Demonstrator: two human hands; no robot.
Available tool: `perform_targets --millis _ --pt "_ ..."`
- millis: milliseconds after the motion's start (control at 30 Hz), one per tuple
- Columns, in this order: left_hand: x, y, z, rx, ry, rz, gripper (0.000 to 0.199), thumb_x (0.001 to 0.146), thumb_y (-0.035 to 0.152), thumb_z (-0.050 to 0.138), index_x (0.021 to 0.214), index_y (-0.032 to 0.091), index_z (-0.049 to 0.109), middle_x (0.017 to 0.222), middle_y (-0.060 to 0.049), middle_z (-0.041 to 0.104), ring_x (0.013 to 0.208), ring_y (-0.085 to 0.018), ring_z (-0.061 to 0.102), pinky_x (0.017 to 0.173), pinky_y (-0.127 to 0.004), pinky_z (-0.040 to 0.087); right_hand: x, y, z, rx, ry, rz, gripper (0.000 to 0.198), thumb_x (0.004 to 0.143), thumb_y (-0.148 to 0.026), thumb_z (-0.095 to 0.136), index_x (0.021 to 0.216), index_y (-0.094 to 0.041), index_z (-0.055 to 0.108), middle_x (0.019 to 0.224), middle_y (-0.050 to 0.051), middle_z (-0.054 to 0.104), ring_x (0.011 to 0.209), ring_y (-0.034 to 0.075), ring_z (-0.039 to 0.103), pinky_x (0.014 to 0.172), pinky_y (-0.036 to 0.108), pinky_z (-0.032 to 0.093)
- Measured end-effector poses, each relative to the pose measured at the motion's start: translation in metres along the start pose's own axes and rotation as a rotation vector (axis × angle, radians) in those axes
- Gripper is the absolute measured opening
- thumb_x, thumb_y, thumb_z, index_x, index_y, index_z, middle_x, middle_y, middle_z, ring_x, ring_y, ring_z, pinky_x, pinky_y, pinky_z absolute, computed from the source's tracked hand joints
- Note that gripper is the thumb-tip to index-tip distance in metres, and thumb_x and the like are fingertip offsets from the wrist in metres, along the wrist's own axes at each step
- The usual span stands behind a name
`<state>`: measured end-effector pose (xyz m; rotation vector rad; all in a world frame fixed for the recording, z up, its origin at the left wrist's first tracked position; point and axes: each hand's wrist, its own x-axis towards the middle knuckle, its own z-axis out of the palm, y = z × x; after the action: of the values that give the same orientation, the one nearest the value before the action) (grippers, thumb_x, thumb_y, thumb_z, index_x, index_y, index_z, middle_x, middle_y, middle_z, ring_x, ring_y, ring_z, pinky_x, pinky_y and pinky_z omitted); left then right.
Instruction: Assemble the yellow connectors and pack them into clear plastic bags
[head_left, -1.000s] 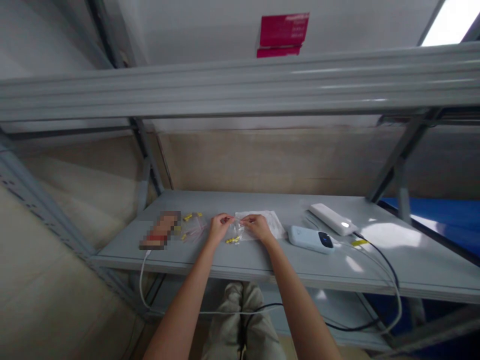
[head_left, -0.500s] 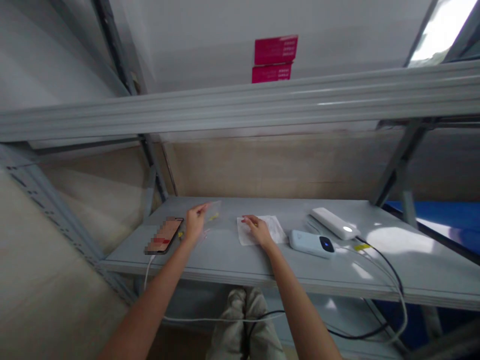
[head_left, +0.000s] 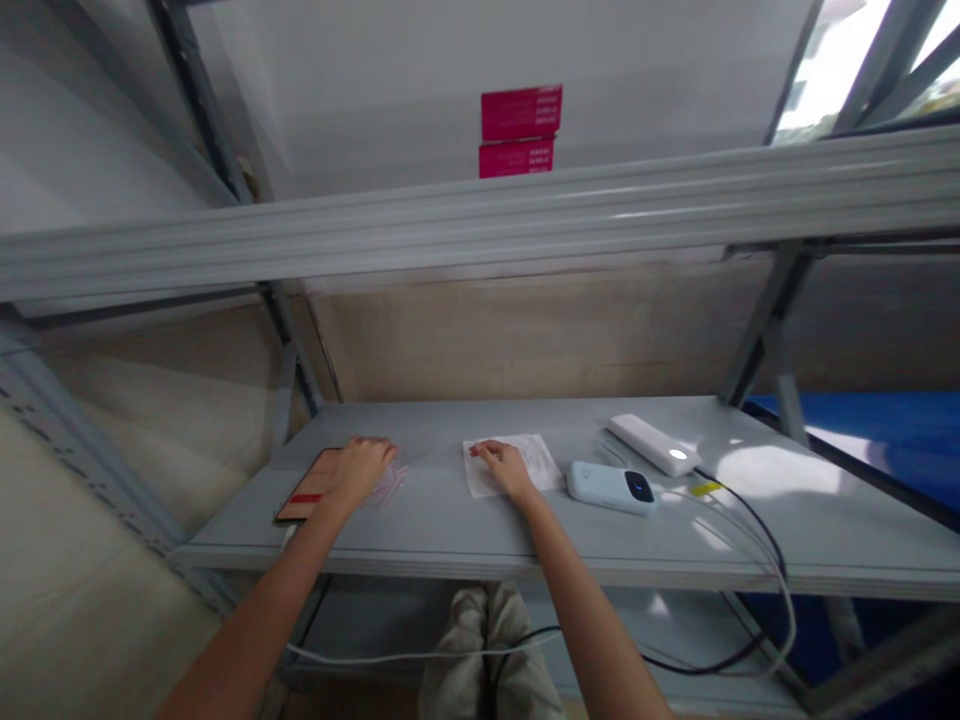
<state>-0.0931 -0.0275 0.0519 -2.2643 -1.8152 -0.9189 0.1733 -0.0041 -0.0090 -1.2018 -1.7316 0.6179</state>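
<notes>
My left hand [head_left: 364, 463] is low over the shelf, at the right side of a phone [head_left: 319, 483] and partly covering it. Its fingers curl downward, and what they hold, if anything, is hidden. Beside them lie small clear plastic pieces with pinkish edges [head_left: 391, 484]. A thin white sheet [head_left: 536, 460], slightly creased, lies flat to the right. My right hand [head_left: 504, 467] rests on its left part, thumb and fingers drawn together; whether something small is between them I cannot make out.
Right of the sheet lies a pale blue device [head_left: 604, 485] with a dark display. Behind it is a white power bank [head_left: 652, 444] with a lit spot and a black cable [head_left: 742, 492]. An upper shelf beam [head_left: 480, 225] crosses above, with red boxes [head_left: 521, 115] beyond it.
My left hand has moved left and down toward the phone; the clear plastic bag with a yellow bit no longer shows in it. My right hand stays on the sheet. The view has shifted slightly.
</notes>
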Motion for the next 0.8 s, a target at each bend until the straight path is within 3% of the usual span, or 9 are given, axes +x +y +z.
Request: perform_targets --millis 133,233,367,500,567,667,800 --pt "0.018 0.033 0.027 0.342 -0.208 0.245 0.013 0.076 0.02 0.056 0.079 0.013 0.066 0.094 -0.017 0.064 0.096 -0.027 0.055 0.083 -0.035 0.037 0.0 0.001 0.0 -0.004 -0.011 -0.014 0.029 0.083 -0.034 0.044 0.083 -0.02 0.069 0.091 0.005 0.07 0.089 0.02 0.062 0.084 0.03 0.042" --pt "0.025 0.045 0.047 0.438 -0.306 0.253 0.016 0.076 0.009 0.051 0.081 0.009 0.066 0.092 -0.019 0.064 0.094 -0.028 0.056 0.084 -0.038 0.036 0.001 0.001 0.0 0.001 -0.014 -0.022 0.027 0.082 -0.031 0.045 0.083 -0.019 0.069 0.09 0.006 0.07 0.088 0.019 0.062 0.084 0.03 0.043" --pt "0.025 0.046 0.059 0.409 -0.266 0.244 0.022 0.076 0.003 0.046 0.078 0.011 0.067 0.085 -0.018 0.066 0.089 -0.027 0.059 0.086 -0.039 0.036 0.002 0.001 0.0 0.006 -0.024 -0.017 0.025 0.081 -0.026 0.045 0.082 -0.019 0.069 0.09 0.005 0.07 0.087 0.019 0.062 0.084 0.03 0.043" --pt "0.024 0.051 0.059 0.15 -0.062 0.102 0.019 0.081 0.016 0.047 0.081 0.014 0.066 0.085 -0.015 0.067 0.085 -0.025 0.062 0.081 -0.038 0.041 0.003 0.003 0.001 0.01 0.026 -0.005 0.023 0.081 -0.028 0.048 0.089 -0.021 0.068 0.095 0.005 0.069 0.09 0.018 0.061 0.085 0.031 0.043" --pt "0.026 0.058 0.059 -0.112 0.027 0.005 0.02 0.083 0.025 0.047 0.086 0.016 0.065 0.087 -0.012 0.068 0.081 -0.022 0.063 0.075 -0.034 0.045 0.004 0.004 0.003 0.053 0.071 0.005 0.03 0.078 -0.032 0.053 0.104 -0.021 0.063 0.106 0.006 0.066 0.094 0.019 0.06 0.087 0.032 0.042" --pt "0.028 0.068 0.063 -0.543 0.063 -0.067 0.019 0.08 0.031 0.052 0.086 0.017 0.064 0.084 -0.008 0.069 0.076 -0.017 0.064 0.071 -0.029 0.047 0.005 0.007 0.006 0.208 0.082 0.037 0.05 0.073 -0.036 0.059 0.12 -0.02 0.052 0.116 0.009 0.06 0.098 0.018 0.058 0.085 0.032 0.044" --pt "0.028 0.076 0.072 -0.89 0.053 -0.14 0.025 0.075 0.038 0.056 0.08 0.014 0.063 0.077 -0.008 0.069 0.072 -0.017 0.065 0.069 -0.028 0.049 0.008 0.008 0.007 0.364 -0.052 0.082 0.039 0.071 -0.034 0.058 0.104 -0.015 0.062 0.087 0.007 0.069 0.076 0.016 0.062 0.071 0.028 0.047"
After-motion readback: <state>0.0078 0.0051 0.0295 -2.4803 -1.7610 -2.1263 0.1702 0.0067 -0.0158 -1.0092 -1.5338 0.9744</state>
